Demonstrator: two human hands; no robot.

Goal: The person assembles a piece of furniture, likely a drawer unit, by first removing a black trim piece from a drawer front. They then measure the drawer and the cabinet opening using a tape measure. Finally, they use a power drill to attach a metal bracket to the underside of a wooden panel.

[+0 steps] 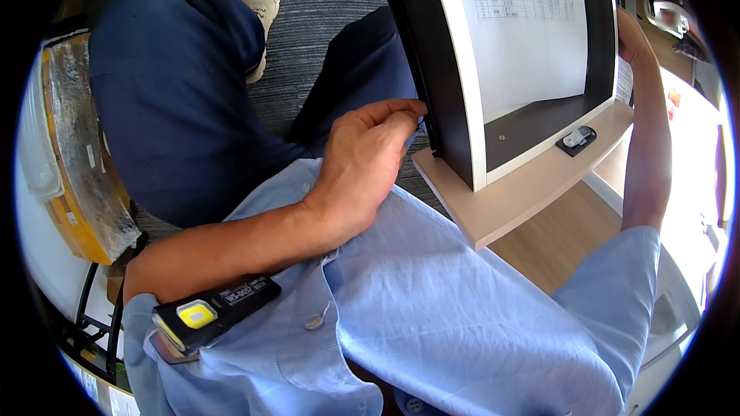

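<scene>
A drawer [455,62] with dark inner sides, white top edges and a pale wood front stands tilted before me. Printed sheets of paper [532,54] lie inside it. My left hand [366,154] is at the drawer's left side, its fingers bent and closed in a pinch by the black slide rail [407,54]. Whatever sits between those fingertips is too small to make out. Along the drawer's right side reaches my right hand [630,37]; its fingers are hidden behind the drawer wall. A small lock fitting [576,140] sits on top of the wood front.
A clear-wrapped, taped cardboard box [85,146] stands at my left. Below the drawer front shows a wood-toned surface [543,250]. A black lamp-like device [216,312] is clipped to my blue shirt. Grey carpet [320,31] lies around my shoe.
</scene>
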